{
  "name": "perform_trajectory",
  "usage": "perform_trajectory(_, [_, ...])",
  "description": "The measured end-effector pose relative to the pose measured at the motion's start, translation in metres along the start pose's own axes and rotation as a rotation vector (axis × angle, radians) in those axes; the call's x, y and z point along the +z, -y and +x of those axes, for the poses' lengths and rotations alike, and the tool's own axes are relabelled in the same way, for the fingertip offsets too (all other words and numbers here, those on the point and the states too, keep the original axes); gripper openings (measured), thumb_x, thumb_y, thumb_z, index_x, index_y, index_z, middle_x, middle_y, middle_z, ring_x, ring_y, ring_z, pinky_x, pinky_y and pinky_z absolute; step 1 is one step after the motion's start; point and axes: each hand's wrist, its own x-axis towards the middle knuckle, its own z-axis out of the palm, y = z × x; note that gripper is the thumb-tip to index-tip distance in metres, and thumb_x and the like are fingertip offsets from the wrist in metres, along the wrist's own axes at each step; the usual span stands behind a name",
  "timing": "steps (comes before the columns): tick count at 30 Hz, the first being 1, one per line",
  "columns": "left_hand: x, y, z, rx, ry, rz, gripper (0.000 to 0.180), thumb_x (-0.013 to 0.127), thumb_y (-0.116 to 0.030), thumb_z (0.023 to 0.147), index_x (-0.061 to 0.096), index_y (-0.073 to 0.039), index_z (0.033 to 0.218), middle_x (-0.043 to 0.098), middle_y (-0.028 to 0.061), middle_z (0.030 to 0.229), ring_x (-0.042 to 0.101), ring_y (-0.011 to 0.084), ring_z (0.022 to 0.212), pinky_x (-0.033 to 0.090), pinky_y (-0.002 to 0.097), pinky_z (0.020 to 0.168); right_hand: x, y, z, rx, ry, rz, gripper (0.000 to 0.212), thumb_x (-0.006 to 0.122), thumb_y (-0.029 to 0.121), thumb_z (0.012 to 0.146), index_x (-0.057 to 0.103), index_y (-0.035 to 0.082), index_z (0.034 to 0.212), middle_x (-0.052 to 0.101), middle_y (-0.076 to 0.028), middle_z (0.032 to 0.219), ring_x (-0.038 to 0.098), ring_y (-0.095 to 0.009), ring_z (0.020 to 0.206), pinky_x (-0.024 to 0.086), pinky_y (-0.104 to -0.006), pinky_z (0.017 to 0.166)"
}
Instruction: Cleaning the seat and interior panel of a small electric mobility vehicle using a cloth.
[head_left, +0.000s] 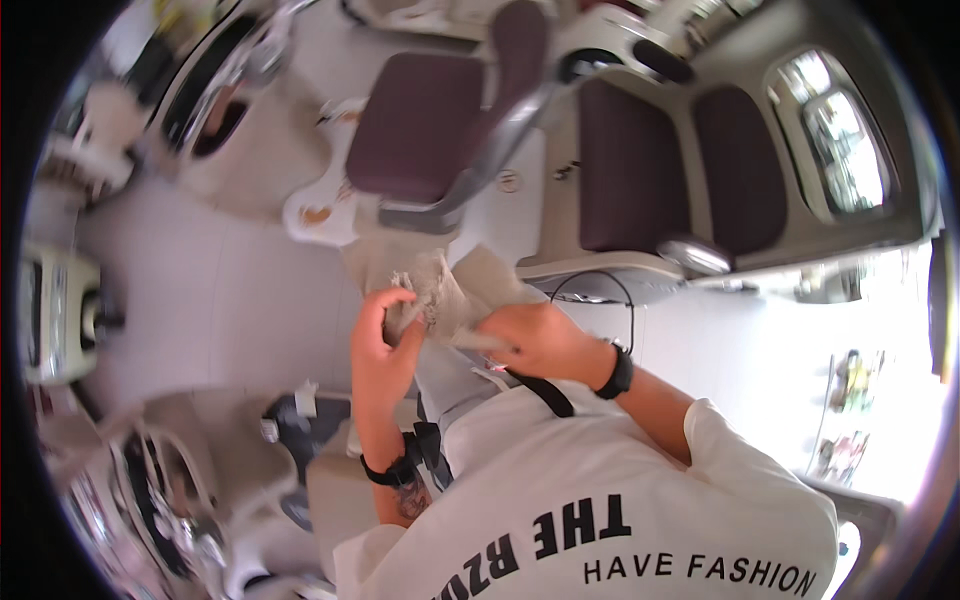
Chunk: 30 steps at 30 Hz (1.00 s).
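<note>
A crumpled beige-grey cloth (445, 300) with a frayed, ragged edge is stretched between my two hands in front of my body. My left hand (385, 345) pinches its left side, thumb and index finger curled around the frayed part. On the other side, my right hand (540, 340) is closed over the cloth's lower right edge, slightly smeared by motion. Whether the beige folds beyond my hands all belong to this one cloth, I cannot tell. Dark bands circle both my wrists.
Ahead stands a small vehicle with a maroon front seat (420, 125), a white floor panel (325, 215) and a maroon rear bench (630, 165). A black cable loop (630, 305) hangs beside it. More beige vehicle bodies stand at left (60, 310) and lower left (215, 450).
</note>
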Motion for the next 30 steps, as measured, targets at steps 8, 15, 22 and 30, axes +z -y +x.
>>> perform_trajectory(8, [0.257, -0.126, 0.023, 0.497, 0.671, -0.152, 0.015, 0.062, 0.003, 0.088, 0.072, -0.004, 0.097, 0.068, 0.0054, 0.084, 0.054, 0.0094, 0.063, 0.040, 0.0245, 0.056, -0.208, -0.078, -0.187, 0.528, -1.521, -0.468, 0.023, 0.074, 0.016, 0.092, 0.061, 0.000, 0.101, 0.064, -0.010, 0.092, 0.060, -0.019, 0.080, 0.049, -0.0303, 0.071])
perform_trajectory(15, [0.508, -0.214, -0.003, 0.605, 0.836, -0.328, 0.024, 0.061, 0.005, 0.089, 0.071, -0.003, 0.109, 0.067, 0.0075, 0.085, 0.057, 0.0133, 0.065, 0.046, 0.0255, 0.061, -0.362, -0.116, -0.334, 0.547, -2.125, -0.698, 0.025, 0.071, 0.019, 0.095, 0.060, -0.001, 0.105, 0.064, -0.007, 0.098, 0.058, -0.014, 0.086, 0.050, -0.0288, 0.080])
perform_trajectory(22, [0.643, -0.240, 0.009, 0.718, 0.361, -0.241, 0.024, 0.059, 0.001, 0.094, 0.065, 0.003, 0.117, 0.064, 0.0122, 0.088, 0.056, 0.0136, 0.063, 0.045, 0.0273, 0.057, -0.453, -0.202, -0.375, 0.394, -1.884, -0.613, 0.025, 0.061, 0.001, 0.091, 0.060, -0.003, 0.115, 0.062, -0.014, 0.117, 0.059, -0.028, 0.112, 0.046, -0.0367, 0.098])
perform_trajectory(30, [0.734, -0.247, 0.002, 0.592, -0.335, -0.253, 0.035, 0.038, -0.018, 0.103, 0.059, 0.003, 0.121, 0.066, 0.0098, 0.116, 0.058, 0.0164, 0.106, 0.045, 0.0323, 0.096, -0.499, -0.271, -0.412, -0.247, -1.304, -0.430, 0.028, 0.063, 0.008, 0.092, 0.055, 0.002, 0.118, 0.043, -0.025, 0.147, 0.045, -0.044, 0.136, 0.040, -0.0517, 0.110])
